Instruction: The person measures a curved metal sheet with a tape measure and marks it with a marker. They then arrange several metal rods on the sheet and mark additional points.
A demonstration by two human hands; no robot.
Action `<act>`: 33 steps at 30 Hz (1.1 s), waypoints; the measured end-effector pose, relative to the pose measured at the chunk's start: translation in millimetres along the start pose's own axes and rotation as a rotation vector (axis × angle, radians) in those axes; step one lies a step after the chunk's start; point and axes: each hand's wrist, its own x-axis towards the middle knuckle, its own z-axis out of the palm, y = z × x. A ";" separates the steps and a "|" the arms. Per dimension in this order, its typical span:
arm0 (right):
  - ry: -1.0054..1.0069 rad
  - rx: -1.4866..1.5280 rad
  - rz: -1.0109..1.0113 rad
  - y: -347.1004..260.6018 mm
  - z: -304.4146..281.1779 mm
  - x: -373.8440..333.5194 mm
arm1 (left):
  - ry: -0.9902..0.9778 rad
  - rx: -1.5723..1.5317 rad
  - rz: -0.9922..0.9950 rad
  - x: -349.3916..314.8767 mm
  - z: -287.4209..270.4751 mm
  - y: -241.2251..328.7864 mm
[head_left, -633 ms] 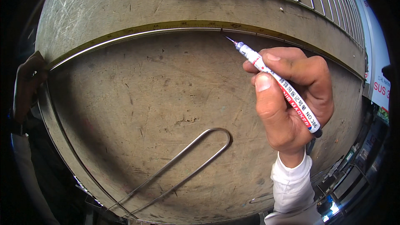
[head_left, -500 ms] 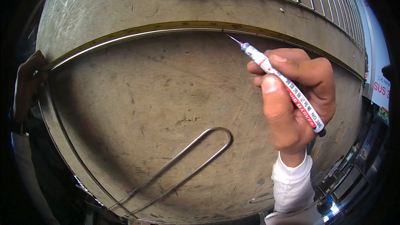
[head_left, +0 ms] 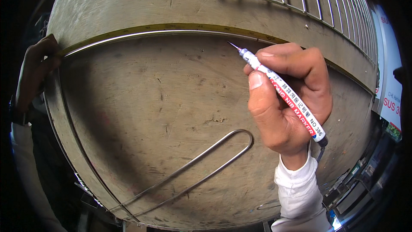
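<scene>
My right hand (head_left: 292, 99) grips a white and red marker pen (head_left: 283, 93) between thumb and fingers. Its long thin uncapped tip points up and left, just short of a straight metal rod (head_left: 128, 38). Along the rod's far side runs a yellow tape measure (head_left: 167, 27), the two curving across the worktable in this view. At the far left, in shadow, my left hand (head_left: 43, 62) is closed at the end of the tape measure and rod by the table's edge. A small dark mark shows on the rod right of the pen tip.
A U-shaped bent wire (head_left: 214, 146) lies on the worn worktable (head_left: 171, 90), its legs reaching the near edge. At the far right rests a metal wire rack (head_left: 296, 6). Beyond the right edge stands a light blue and white printed panel (head_left: 389, 68).
My right hand and marker pen have shifted left along the rod, the tip now left of the dark mark. The view has turned slightly, so the table's things appear farther right. My left hand keeps its hold.
</scene>
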 end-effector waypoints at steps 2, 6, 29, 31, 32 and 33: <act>0.012 -0.001 -0.002 1.5 1.5 -0.5 | 0.020 -0.009 -0.001 -0.8 0.4 -1.0; 0.009 0.014 0.010 -3.0 -2.6 -3.6 | 0.033 0.045 -0.006 -0.8 -0.6 -14.5; 0.028 -0.015 -0.018 4.5 5.0 9.0 | 0.022 0.039 -0.055 -3.5 0.4 -7.4; 0.030 -0.019 -0.005 3.9 4.8 9.0 | 0.003 0.077 -0.053 -2.5 -1.1 -10.8; 0.031 -0.023 0.002 3.4 4.9 8.9 | 0.002 0.075 -0.047 -2.5 -0.9 -12.1; 0.032 -0.031 0.009 2.8 5.0 9.1 | 0.001 0.075 -0.043 -2.8 -1.2 -12.8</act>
